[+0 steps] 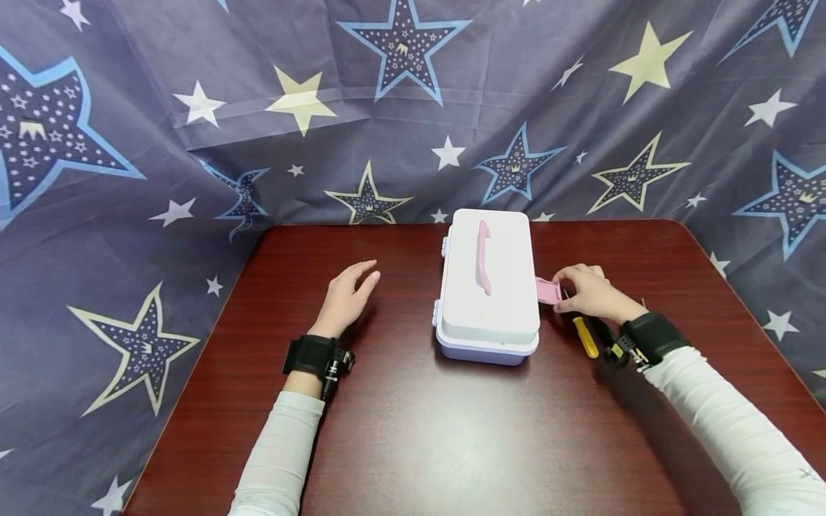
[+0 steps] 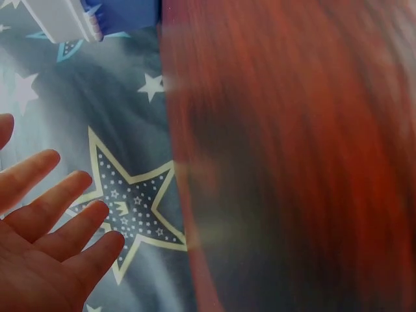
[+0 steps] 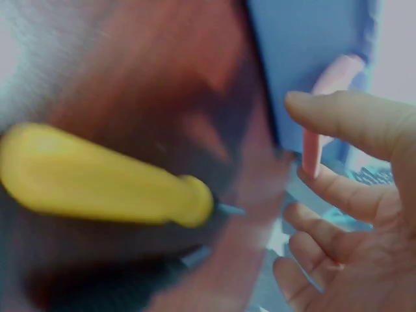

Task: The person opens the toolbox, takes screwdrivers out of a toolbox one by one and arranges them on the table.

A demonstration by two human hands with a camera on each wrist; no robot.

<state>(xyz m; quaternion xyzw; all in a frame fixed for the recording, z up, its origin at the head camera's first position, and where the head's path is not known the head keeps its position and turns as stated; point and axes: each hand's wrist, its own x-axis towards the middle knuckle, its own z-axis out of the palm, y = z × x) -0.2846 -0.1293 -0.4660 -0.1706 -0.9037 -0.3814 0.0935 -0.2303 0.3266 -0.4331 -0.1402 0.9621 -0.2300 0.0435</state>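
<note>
A box with a white lid [image 1: 510,287], a pink carrying handle [image 1: 484,258] and a pale blue-violet base [image 1: 484,353] stands closed on the table. From its right side a pink latch [image 1: 548,291] sticks out. My right hand [image 1: 596,292] has its thumb and index finger about this latch [image 3: 313,153], the index fingertip touching its end. The other fingers curl loosely below. My left hand [image 1: 344,301] hovers left of the box, holding nothing, its fingers [image 2: 62,195] spread and relaxed.
A yellow-handled tool with a thin metal shaft, apparently a screwdriver [image 1: 586,337], lies below my right hand. Beside it is a dark, blurred thing [image 3: 117,286]. A star-patterned cloth [image 1: 387,143] hangs behind the brown table [image 1: 387,430] and along its sides.
</note>
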